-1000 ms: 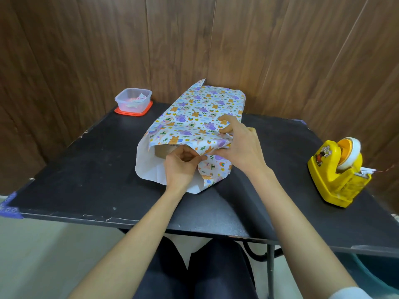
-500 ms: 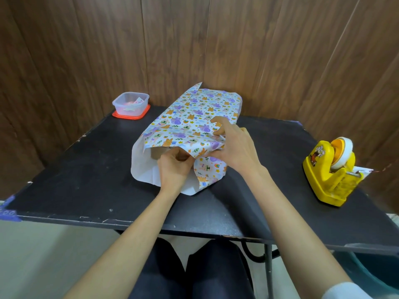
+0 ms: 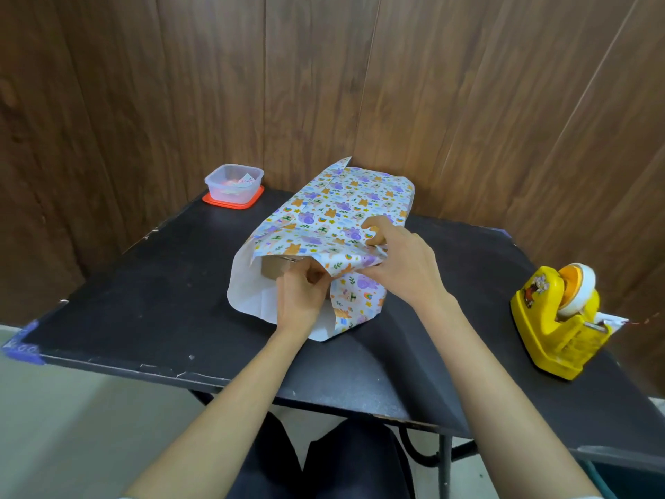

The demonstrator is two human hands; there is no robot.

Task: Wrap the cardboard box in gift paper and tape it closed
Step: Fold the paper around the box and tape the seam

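Folding the near end at frame centre, we should crease gift paper point(image 3: 334, 210) tight against the cardboard box point(image 3: 275, 272), left hand point(image 3: 300, 300) pinching the lower flap, right hand point(image 3: 403, 268) gripping the top sheet.

The gift paper point(image 3: 334, 214) is pale with purple, orange and green cartoon prints, plain white underneath. Brown cardboard box point(image 3: 275, 273) peeks out. The tabletop point(image 3: 144, 289) is black, the tape dispenser point(image 3: 554, 329) yellow, the clear tub point(image 3: 234, 181) on a red lid.
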